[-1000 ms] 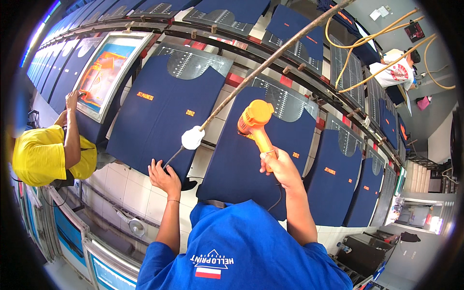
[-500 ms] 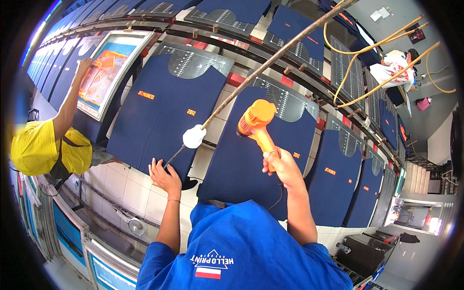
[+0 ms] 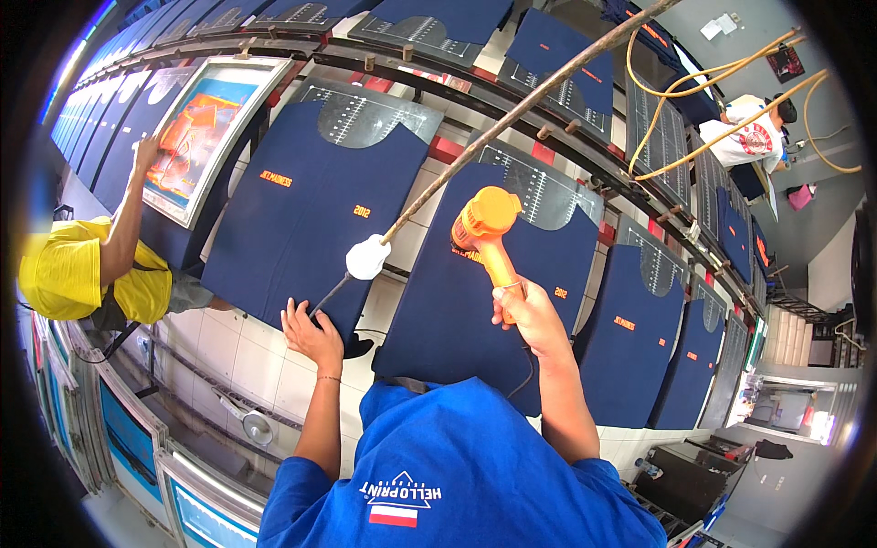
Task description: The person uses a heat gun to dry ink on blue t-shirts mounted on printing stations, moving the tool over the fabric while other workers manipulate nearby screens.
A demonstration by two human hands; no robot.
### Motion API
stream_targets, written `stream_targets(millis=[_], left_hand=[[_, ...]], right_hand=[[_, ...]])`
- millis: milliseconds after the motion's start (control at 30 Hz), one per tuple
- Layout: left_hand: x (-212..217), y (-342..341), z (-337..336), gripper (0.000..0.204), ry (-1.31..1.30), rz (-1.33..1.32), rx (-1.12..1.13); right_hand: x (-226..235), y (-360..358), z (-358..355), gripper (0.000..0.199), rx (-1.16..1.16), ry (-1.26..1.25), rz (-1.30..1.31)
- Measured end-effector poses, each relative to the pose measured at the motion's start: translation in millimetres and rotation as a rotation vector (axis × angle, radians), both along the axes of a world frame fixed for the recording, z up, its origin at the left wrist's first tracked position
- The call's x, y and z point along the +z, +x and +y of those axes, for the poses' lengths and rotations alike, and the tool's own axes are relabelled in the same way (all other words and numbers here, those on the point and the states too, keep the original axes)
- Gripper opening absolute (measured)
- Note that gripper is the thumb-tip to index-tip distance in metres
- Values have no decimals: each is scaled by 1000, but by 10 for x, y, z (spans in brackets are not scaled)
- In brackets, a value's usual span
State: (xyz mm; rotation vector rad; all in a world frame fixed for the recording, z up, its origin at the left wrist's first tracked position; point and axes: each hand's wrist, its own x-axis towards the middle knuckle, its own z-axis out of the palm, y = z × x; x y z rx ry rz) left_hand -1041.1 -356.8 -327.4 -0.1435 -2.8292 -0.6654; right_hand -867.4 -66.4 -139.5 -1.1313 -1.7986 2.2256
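Observation:
My right hand (image 3: 523, 312) grips the handle of an orange heat gun (image 3: 484, 226), its nozzle aimed at a navy shirt (image 3: 493, 301) stretched on a flat board. My left hand (image 3: 309, 332) rests with spread fingers on the lower edge of the neighbouring navy shirt (image 3: 306, 215), which carries small orange prints. A thin black cord runs from beside that hand up to a white wrapped joint (image 3: 367, 257) on a long diagonal pole (image 3: 521, 108).
More navy shirts on boards (image 3: 630, 338) line a curved rail to the right and behind. A person in a yellow top (image 3: 78, 274) at left reaches up to a framed printing screen (image 3: 196, 128). Yellow hoses (image 3: 694, 82) hang overhead. Another person in white (image 3: 754, 142) works at far right.
The person in yellow has raised an arm onto the framed screen and shifted down-left. My hands and the heat gun have barely moved.

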Motion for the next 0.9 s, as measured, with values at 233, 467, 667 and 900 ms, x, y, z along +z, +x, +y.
stream_targets(millis=[233,467,667,900], left_hand=[[15,-6,-8,31,-11,7,-8],[15,-6,-2,31,-15,10,-8],[-1,-8,-2,33,-4,12,-15],[-19,-13,-21,31,-19,20,-20]], right_hand=[[8,21,-4,26,19,25,-16],[39,72,-13,28,-25,34,-52],[73,133,-38,27,-44,70,-70],[93,178,-30,24,-61,72,-113]])
